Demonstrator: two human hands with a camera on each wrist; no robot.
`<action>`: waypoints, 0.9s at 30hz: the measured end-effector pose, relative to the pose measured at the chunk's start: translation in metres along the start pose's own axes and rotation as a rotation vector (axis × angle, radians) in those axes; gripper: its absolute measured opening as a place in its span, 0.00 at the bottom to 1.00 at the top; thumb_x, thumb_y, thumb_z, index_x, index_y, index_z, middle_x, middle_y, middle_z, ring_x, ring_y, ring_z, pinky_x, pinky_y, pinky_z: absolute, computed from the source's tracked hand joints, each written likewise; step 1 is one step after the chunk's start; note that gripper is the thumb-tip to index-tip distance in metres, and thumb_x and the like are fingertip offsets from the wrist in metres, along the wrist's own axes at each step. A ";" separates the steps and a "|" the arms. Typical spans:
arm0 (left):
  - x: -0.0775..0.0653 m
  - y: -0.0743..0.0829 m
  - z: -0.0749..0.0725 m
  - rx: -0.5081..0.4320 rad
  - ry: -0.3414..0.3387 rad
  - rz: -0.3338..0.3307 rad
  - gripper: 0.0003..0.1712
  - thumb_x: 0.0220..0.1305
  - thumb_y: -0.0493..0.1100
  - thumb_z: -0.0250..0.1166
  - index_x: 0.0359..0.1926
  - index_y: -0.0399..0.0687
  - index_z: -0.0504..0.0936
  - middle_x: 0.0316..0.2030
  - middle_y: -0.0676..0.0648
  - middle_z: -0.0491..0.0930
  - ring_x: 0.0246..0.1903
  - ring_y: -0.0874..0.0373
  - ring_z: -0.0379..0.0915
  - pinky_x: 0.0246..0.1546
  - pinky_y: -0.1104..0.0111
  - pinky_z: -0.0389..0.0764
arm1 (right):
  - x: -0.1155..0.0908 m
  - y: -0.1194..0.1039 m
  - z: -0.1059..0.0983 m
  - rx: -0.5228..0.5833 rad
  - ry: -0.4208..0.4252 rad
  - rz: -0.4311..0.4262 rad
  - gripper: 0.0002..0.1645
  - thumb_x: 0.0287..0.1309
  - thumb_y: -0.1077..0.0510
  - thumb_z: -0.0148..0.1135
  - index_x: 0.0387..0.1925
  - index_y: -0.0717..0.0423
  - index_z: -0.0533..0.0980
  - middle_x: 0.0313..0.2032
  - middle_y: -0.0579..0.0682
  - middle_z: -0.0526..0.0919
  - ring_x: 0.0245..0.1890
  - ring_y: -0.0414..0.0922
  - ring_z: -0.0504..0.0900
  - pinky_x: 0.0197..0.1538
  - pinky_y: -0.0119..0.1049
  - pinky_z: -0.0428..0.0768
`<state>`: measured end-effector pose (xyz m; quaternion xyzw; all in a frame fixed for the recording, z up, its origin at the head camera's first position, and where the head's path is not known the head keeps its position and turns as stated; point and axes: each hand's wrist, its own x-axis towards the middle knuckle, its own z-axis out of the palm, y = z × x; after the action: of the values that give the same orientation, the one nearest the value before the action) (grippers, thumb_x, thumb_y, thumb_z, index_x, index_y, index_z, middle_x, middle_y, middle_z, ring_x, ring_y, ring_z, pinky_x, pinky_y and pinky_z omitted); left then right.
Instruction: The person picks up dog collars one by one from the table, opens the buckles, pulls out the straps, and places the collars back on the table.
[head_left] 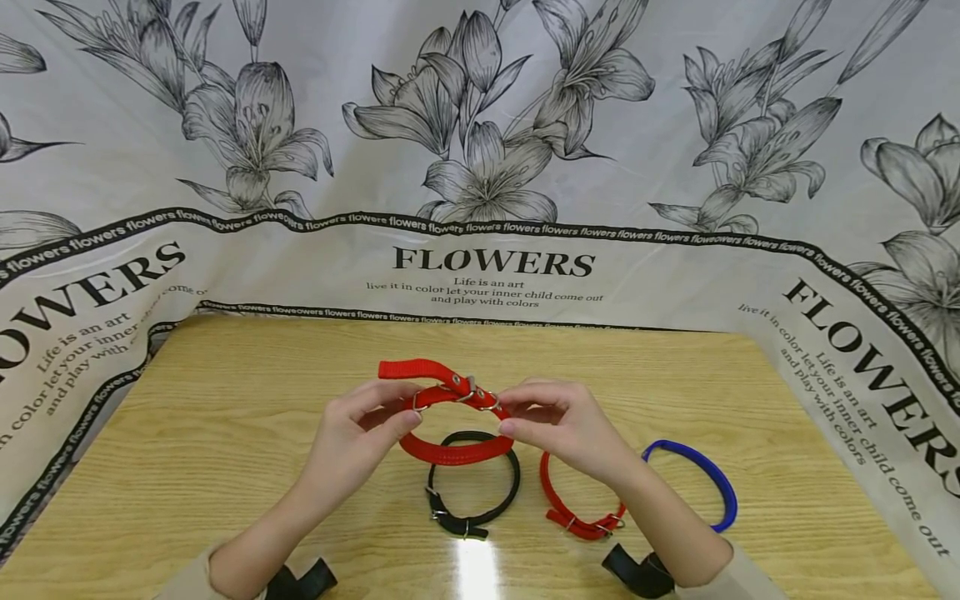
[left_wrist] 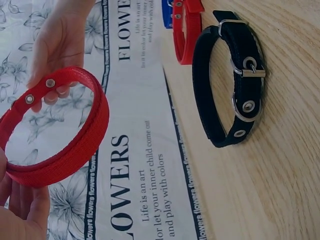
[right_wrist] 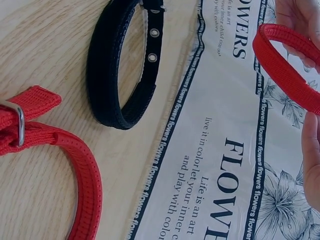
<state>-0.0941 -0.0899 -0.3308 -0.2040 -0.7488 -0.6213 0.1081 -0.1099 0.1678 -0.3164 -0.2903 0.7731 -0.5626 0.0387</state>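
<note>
A red pet collar (head_left: 456, 453), looped through its metal buckle with the strap's free end sticking out to the left, is held up above the table between both hands. My left hand (head_left: 358, 432) pinches its left side between thumb and fingers, close to a metal ring. On the opposite side, near the buckle, my right hand (head_left: 564, 421) pinches the band. The left wrist view shows metal eyelets along the red collar (left_wrist: 98, 125). Behind and below it, a black collar (head_left: 517, 475) lies buckled into a loop on the table.
Right of the black collar lies a second red collar (head_left: 555, 492), partly hidden by the right forearm. A blue collar (head_left: 708, 471) lies farther right. The wooden table (head_left: 247, 375) is backed by a floral printed cloth (head_left: 315, 267). Black straps (head_left: 637, 575) circle the wrists.
</note>
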 end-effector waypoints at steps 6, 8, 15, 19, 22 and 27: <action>0.000 -0.001 0.002 0.001 0.014 -0.034 0.12 0.55 0.28 0.65 0.42 0.35 0.81 0.38 0.44 0.80 0.37 0.58 0.75 0.38 0.70 0.81 | 0.000 0.000 0.000 -0.003 -0.004 -0.022 0.14 0.54 0.67 0.64 0.44 0.65 0.79 0.40 0.52 0.82 0.39 0.43 0.81 0.43 0.37 0.81; 0.000 -0.001 0.002 0.002 0.018 -0.052 0.12 0.55 0.27 0.64 0.43 0.34 0.81 0.39 0.44 0.80 0.37 0.59 0.75 0.38 0.70 0.81 | -0.001 0.000 0.000 0.000 -0.004 -0.022 0.14 0.54 0.67 0.64 0.44 0.65 0.79 0.40 0.53 0.82 0.39 0.43 0.81 0.43 0.37 0.81; 0.000 -0.003 0.003 -0.010 0.035 -0.071 0.12 0.55 0.27 0.64 0.43 0.33 0.80 0.39 0.43 0.80 0.37 0.58 0.74 0.37 0.70 0.81 | -0.003 0.001 -0.001 -0.004 -0.004 -0.011 0.14 0.54 0.67 0.64 0.44 0.64 0.79 0.39 0.53 0.81 0.38 0.43 0.80 0.43 0.38 0.82; -0.001 -0.005 0.006 -0.024 0.026 -0.067 0.12 0.54 0.27 0.65 0.42 0.33 0.81 0.40 0.43 0.79 0.38 0.58 0.74 0.38 0.70 0.81 | -0.003 0.001 -0.001 -0.021 0.002 0.002 0.14 0.53 0.67 0.64 0.44 0.63 0.79 0.40 0.52 0.81 0.39 0.43 0.80 0.44 0.36 0.81; -0.003 -0.006 0.008 -0.037 0.006 -0.074 0.12 0.54 0.28 0.65 0.42 0.34 0.81 0.40 0.43 0.79 0.38 0.57 0.74 0.39 0.70 0.81 | -0.003 0.000 0.001 -0.031 0.015 0.010 0.14 0.53 0.66 0.65 0.43 0.61 0.80 0.39 0.51 0.82 0.38 0.43 0.80 0.44 0.36 0.81; -0.006 -0.009 0.013 -0.043 -0.005 -0.115 0.12 0.55 0.30 0.66 0.43 0.36 0.81 0.41 0.44 0.79 0.40 0.55 0.75 0.41 0.69 0.80 | 0.000 -0.003 0.005 -0.043 0.046 0.039 0.11 0.52 0.64 0.67 0.40 0.58 0.81 0.37 0.48 0.82 0.36 0.44 0.80 0.42 0.35 0.81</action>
<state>-0.0918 -0.0798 -0.3435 -0.1645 -0.7458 -0.6421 0.0661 -0.1068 0.1635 -0.3154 -0.2630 0.7910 -0.5518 0.0255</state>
